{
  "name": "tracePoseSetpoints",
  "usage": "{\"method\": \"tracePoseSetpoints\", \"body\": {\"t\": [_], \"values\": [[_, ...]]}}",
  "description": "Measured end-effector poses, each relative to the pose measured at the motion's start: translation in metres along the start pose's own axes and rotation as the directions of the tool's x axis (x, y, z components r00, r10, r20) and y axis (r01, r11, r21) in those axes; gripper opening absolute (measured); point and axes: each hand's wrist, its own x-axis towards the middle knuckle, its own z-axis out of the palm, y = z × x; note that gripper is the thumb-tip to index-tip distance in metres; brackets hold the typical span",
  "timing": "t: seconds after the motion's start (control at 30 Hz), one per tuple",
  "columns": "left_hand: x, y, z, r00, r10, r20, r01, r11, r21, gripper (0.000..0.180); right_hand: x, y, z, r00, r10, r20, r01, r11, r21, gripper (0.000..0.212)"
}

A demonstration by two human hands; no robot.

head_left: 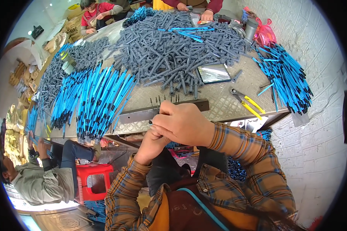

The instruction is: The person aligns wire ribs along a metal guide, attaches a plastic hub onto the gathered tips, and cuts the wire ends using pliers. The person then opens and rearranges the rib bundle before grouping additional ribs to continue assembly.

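My right hand (187, 122) and my left hand (151, 143) meet at the table's front edge, the right one lying partly over the left. The fingers of both are curled closed and press together. Whatever sits between them is hidden by the right hand. Just beyond my hands a long metal bar (134, 116) runs along the edge, with several thin dark pins (157, 103) standing up from it. Left of the bar lies a spread of bright blue sticks (100, 98) with black ends. Yellow-handled pliers (247, 104) rest to the right, apart from both hands.
A big heap of grey plastic plugs (162, 50) covers the table's middle. A dark-framed phone (214, 74) lies before it. More blue sticks (287, 79) hang over the right edge near the white wall. A person sits at left by a red stool (94, 181); others work across the table.
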Motion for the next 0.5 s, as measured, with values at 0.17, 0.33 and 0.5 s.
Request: {"method": "tracePoseSetpoints", "body": {"t": [0.17, 0.33, 0.5], "values": [[-0.0017, -0.0075, -0.0037, 0.999, -0.043, -0.02, 0.044, 0.999, 0.029, 0.024, 0.0006, 0.0005, 0.0037, 0.999, -0.013, -0.05, 0.014, 1.0, 0.024, 0.011], [-0.0021, -0.005, 0.0005, 0.997, -0.018, -0.079, 0.012, 0.998, -0.066, 0.011, 0.0016, -0.0007, 0.0039, 0.999, -0.03, -0.044, 0.03, 1.0, 0.0, 0.011], [0.0012, -0.0021, 0.0023, 0.998, 0.024, -0.061, -0.026, 0.999, -0.037, 0.011, 0.0017, 0.0014, 0.0028, 0.999, -0.034, -0.035, 0.033, 0.999, -0.01, 0.011]]}}
